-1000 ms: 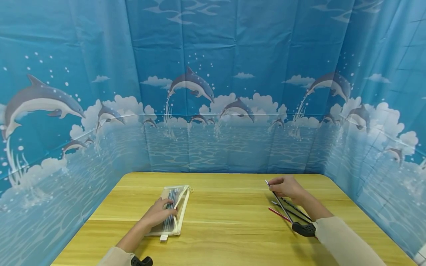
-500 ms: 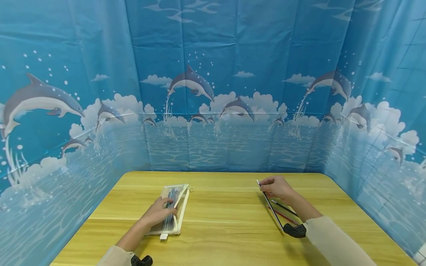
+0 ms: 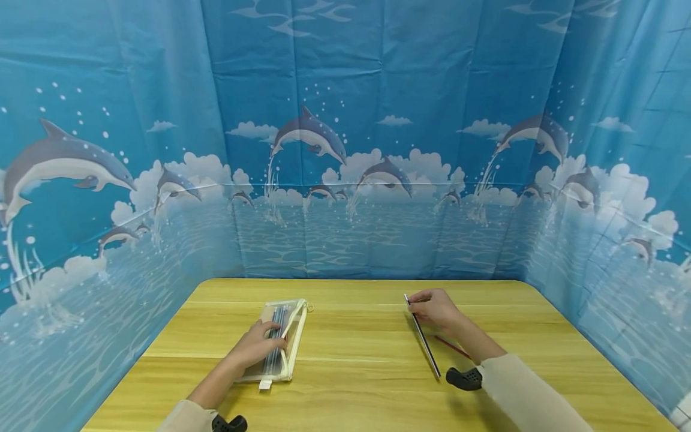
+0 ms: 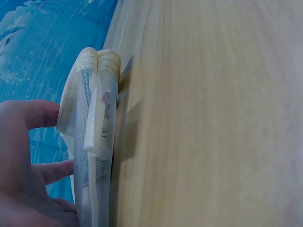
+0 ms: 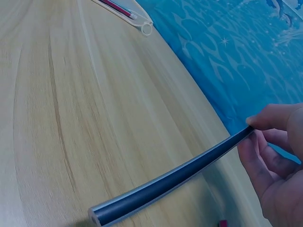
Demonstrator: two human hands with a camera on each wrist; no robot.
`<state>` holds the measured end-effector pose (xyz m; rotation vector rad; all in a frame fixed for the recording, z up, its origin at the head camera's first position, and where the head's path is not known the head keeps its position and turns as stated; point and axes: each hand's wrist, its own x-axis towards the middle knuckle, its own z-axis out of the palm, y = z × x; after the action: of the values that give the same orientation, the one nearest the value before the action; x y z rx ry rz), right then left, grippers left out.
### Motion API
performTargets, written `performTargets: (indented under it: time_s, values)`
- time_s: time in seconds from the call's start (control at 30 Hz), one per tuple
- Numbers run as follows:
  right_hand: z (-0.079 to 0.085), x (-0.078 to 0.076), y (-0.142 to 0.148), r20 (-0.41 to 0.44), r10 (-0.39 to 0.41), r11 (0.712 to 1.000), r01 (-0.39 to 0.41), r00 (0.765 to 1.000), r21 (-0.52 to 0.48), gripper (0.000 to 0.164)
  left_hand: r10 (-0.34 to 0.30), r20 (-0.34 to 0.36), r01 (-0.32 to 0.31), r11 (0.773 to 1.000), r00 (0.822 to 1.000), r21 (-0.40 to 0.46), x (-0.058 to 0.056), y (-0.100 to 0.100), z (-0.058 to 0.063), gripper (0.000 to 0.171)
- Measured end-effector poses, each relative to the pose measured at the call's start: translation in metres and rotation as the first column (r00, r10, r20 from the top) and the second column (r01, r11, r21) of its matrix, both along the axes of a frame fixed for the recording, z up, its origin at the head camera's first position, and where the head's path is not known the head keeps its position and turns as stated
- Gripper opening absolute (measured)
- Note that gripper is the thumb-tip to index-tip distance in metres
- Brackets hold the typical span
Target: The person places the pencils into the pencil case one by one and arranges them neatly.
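Observation:
A translucent pencil case (image 3: 296, 354) with cream zipper edges lies on the table at the left, its zipper gaping and several pencils inside. My left hand (image 3: 255, 347) rests on its upper side, fingers spread and the thumb at the edge of the opening. In the left wrist view, the thumb and fingers touch one face of the case. My right hand (image 3: 436, 309) pinches a dark, silver-striped pencil (image 3: 423, 339) by its far end. Its other end slants down toward the table's front, a blunt tip in the right wrist view. A red pencil (image 3: 452, 346) lies beneath the right forearm, partly hidden.
The wooden table (image 3: 356, 384) backs onto a blue dolphin-print curtain (image 3: 356, 240) on three sides. A small zipper ring (image 5: 147, 30) sticks out at the case's far corner. Black wrist devices (image 3: 464, 379) sit below each hand.
My right hand has moved left with the dark pencil, swinging it away from the other pencils at the right. The left hand has stayed on the pencil case.

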<state>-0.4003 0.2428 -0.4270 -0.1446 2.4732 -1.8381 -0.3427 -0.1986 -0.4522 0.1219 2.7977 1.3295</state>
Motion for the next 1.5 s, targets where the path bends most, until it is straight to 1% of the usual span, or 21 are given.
performTargets:
  time_s: [0.13,0.27,0.57,0.67,0.87,1.07,1.23,1.5]
  values:
    - [-0.002,-0.001,-0.008,0.015,-0.027,1.0,0.027,1.0,-0.015,0.032,0.0,0.0,0.0,1.0,1.0,0.004,0.0,0.0,-0.001,0.065]
    - [-0.002,-0.001,-0.016,0.03,-0.034,0.999,0.035,0.999,-0.042,0.032,-0.001,0.0,0.001,1.0,1.0,0.002,-0.001,0.0,-0.001,0.065]
    - [-0.006,-0.005,-0.029,0.043,0.006,0.998,-0.004,0.999,-0.064,0.032,0.0,-0.006,0.0,1.0,1.0,0.003,0.001,0.0,0.001,0.066]
    - [-0.007,-0.005,-0.035,0.047,0.003,0.997,0.0,0.999,-0.076,0.032,-0.001,-0.004,0.001,1.0,1.0,0.007,0.001,0.0,0.0,0.066]
    - [-0.009,-0.005,-0.045,0.029,-0.008,0.996,0.01,1.0,-0.092,0.029,-0.001,-0.006,0.001,1.0,1.0,-0.001,0.0,0.0,0.0,0.066]
    - [-0.011,-0.005,-0.056,0.029,-0.002,0.992,0.006,1.0,-0.124,0.028,0.003,0.006,-0.003,1.0,1.0,0.006,0.0,0.0,0.0,0.067]
    - [-0.012,-0.005,-0.067,0.029,-0.001,0.988,0.005,1.0,-0.151,0.029,0.0,-0.001,0.0,1.0,1.0,0.004,-0.001,-0.001,-0.001,0.067]
    - [-0.011,-0.004,-0.086,0.032,0.009,0.984,-0.003,0.999,-0.178,0.027,-0.004,0.002,0.004,1.0,1.0,0.008,-0.001,0.0,0.001,0.065]
